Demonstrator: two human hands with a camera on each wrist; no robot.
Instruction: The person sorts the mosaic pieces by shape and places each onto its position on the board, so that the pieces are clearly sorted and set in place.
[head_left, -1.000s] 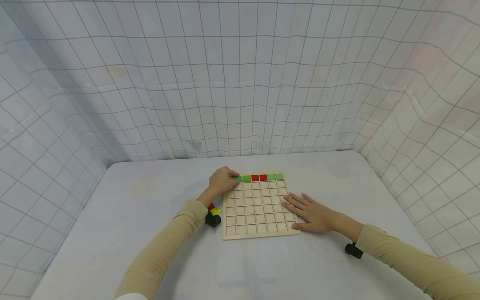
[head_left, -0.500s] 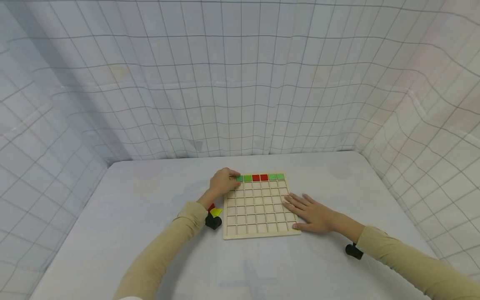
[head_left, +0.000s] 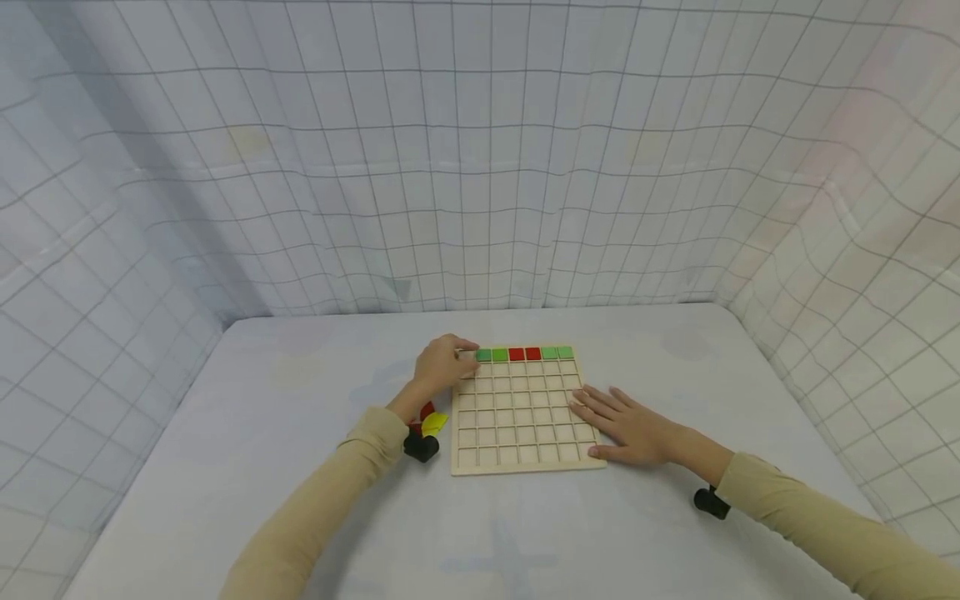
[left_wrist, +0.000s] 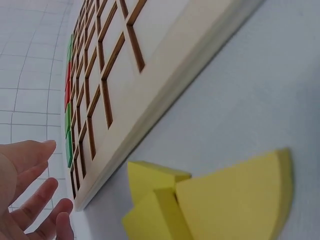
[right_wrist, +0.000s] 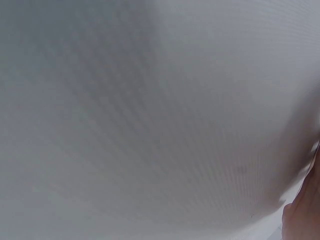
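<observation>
A square wooden grid board (head_left: 527,468) lies on the table. Along its far row sit a teal-green tile (head_left: 483,355), a green tile (head_left: 500,355), two red tiles (head_left: 525,354) and two light green tiles (head_left: 557,352). My left hand (head_left: 441,362) is over the board's far left corner, next to the teal-green tile, covering the cell there. In the left wrist view its loosely bent fingers (left_wrist: 37,205) show nothing between them. Spread flat, my right hand (head_left: 630,427) rests with its fingertips on the board's right edge. The right wrist view shows mostly blurred table surface.
Beside the board's left edge, partly under the left forearm, lie yellow pieces (head_left: 434,423) and a red piece (head_left: 427,409). Black wrist cameras (head_left: 422,447) hang below both wrists. Grid-patterned curtains (head_left: 495,167) surround the table (head_left: 495,533) at the back and sides.
My left hand has drawn slightly left relative to the board, so the teal-green tile shows more fully. More of the yellow and red pieces is visible. The right hand stays in place.
</observation>
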